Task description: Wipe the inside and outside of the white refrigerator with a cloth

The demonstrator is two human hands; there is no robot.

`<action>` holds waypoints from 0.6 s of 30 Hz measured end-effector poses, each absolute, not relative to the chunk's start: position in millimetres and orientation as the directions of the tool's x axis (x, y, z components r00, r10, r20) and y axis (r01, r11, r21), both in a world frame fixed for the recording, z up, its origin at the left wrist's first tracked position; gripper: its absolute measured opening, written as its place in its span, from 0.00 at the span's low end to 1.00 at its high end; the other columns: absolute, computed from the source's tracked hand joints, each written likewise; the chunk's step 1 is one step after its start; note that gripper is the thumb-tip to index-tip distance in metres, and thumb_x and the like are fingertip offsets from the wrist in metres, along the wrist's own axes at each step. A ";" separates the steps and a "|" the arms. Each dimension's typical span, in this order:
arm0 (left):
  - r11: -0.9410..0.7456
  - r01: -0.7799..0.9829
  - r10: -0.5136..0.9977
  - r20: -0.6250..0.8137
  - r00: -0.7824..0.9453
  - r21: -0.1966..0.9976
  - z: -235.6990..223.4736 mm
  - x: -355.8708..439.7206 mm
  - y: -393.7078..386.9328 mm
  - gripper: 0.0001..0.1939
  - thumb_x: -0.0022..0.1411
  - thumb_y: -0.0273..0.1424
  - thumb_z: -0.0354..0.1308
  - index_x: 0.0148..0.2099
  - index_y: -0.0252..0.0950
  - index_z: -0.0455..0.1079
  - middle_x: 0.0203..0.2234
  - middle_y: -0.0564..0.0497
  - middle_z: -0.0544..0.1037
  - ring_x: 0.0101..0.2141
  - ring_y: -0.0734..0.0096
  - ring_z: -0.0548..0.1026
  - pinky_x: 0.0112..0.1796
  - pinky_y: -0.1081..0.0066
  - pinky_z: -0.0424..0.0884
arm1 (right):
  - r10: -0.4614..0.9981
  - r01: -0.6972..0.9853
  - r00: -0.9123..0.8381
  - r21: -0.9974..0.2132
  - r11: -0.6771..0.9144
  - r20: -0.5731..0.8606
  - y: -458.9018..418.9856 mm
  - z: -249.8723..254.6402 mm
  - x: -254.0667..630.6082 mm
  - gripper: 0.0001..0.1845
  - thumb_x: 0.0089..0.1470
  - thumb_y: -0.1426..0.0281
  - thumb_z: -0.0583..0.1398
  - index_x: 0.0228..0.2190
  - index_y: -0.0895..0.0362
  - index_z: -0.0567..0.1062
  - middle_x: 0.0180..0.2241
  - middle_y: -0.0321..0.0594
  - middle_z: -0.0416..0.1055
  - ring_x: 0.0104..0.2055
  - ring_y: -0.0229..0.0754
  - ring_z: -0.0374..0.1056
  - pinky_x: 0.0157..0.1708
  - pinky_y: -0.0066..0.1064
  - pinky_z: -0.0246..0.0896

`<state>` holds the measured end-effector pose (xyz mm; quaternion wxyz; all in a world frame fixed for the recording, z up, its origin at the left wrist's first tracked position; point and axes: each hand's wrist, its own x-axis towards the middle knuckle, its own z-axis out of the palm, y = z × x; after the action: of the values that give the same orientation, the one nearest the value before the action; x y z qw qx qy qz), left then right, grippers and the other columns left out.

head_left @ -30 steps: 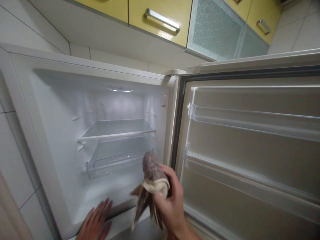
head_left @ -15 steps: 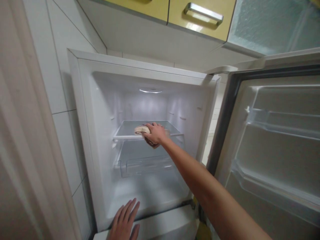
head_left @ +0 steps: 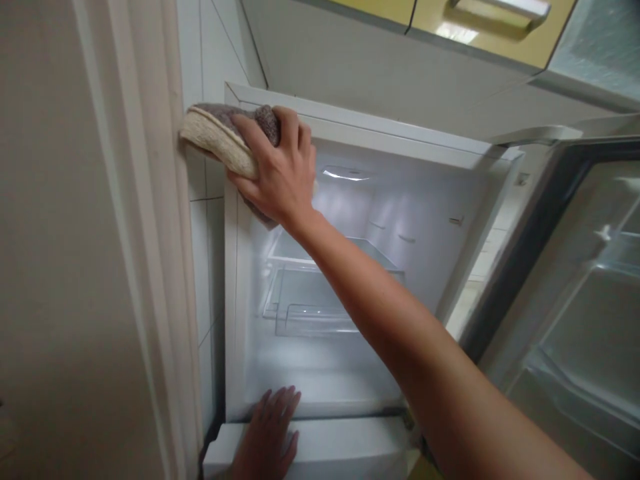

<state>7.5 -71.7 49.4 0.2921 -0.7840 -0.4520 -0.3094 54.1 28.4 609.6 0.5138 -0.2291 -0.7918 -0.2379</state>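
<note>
Overhead I log a glossy yellow cabinet front (head_left: 493, 39), a silver handle (head_left: 525, 8) across its upper part, a glare patch (head_left: 456, 32) near its lower left corner. A second yellow panel (head_left: 385, 12) adjoins its left edge; a textured glass panel (head_left: 607, 50) lies beyond its right edge. Below their bottom edges I see a pale underside (head_left: 375, 67). To my left: white wall tiles (head_left: 201, 260) with dark joints, then beige ribbed trim (head_left: 160, 200), running roughly upright.

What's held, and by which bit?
The right hand grips a brownish cloth around its bunched part, one end sticking out; the left hand holds nothing.
</note>
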 end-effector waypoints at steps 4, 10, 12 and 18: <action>-0.469 0.883 0.581 0.745 0.328 -0.023 43.2 7.8 -77.6 0.35 0.69 0.31 0.61 0.76 0.46 0.67 0.64 0.51 0.83 0.60 0.57 0.78 0.67 0.55 0.67 | 0.129 0.583 -0.502 0.224 0.781 0.855 9.6 566.7 51.8 0.32 0.65 0.59 0.72 0.67 0.45 0.76 0.79 0.37 0.55 0.81 0.59 0.42 0.79 0.63 0.46; -0.438 0.771 0.709 0.705 -0.019 0.462 46.1 10.6 -83.0 0.20 0.72 0.35 0.59 0.63 0.49 0.78 0.56 0.49 0.86 0.56 0.53 0.82 0.61 0.51 0.73 | 0.090 0.400 -0.760 0.354 0.845 0.644 -1.3 445.9 55.3 0.19 0.80 0.65 0.53 0.63 0.51 0.77 0.77 0.39 0.61 0.80 0.50 0.48 0.78 0.64 0.43; -0.352 0.747 0.692 0.694 -0.198 0.564 46.9 12.1 -88.0 0.17 0.76 0.38 0.54 0.60 0.43 0.77 0.53 0.43 0.85 0.55 0.50 0.82 0.58 0.49 0.75 | 0.050 0.323 -0.818 0.386 0.864 0.573 -0.9 400.4 57.5 0.21 0.82 0.68 0.49 0.62 0.51 0.78 0.75 0.38 0.65 0.79 0.47 0.51 0.77 0.59 0.48; -0.142 0.552 0.589 0.518 -0.620 0.822 46.0 -9.0 -114.9 0.18 0.76 0.46 0.47 0.55 0.41 0.67 0.45 0.42 0.81 0.45 0.53 0.83 0.47 0.55 0.81 | 0.043 0.214 -0.913 0.387 0.897 0.405 -12.8 282.3 62.1 0.28 0.83 0.71 0.42 0.56 0.55 0.81 0.71 0.34 0.72 0.75 0.42 0.58 0.67 0.46 0.58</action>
<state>-9.0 -114.9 46.0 -0.0151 -0.4356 -0.6550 -0.6173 62.1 -12.8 282.3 0.1971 -0.0675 -0.9537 -0.2168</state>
